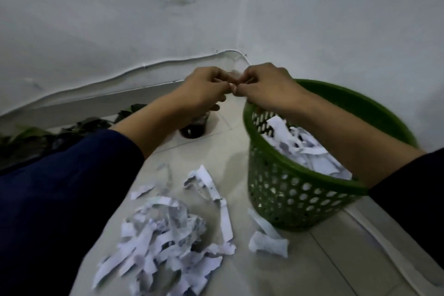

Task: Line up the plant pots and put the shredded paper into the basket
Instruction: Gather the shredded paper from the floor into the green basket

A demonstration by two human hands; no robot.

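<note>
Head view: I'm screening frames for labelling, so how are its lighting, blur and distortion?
Head view: dim, flat light; motion blur smears the basket and the shredded paper; wide-angle bending curves the wall base; plants nearly lost in shadow.

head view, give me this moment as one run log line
hands: left hand and right hand meet, fingers curled | basket: part filled | shredded paper: on floor
</note>
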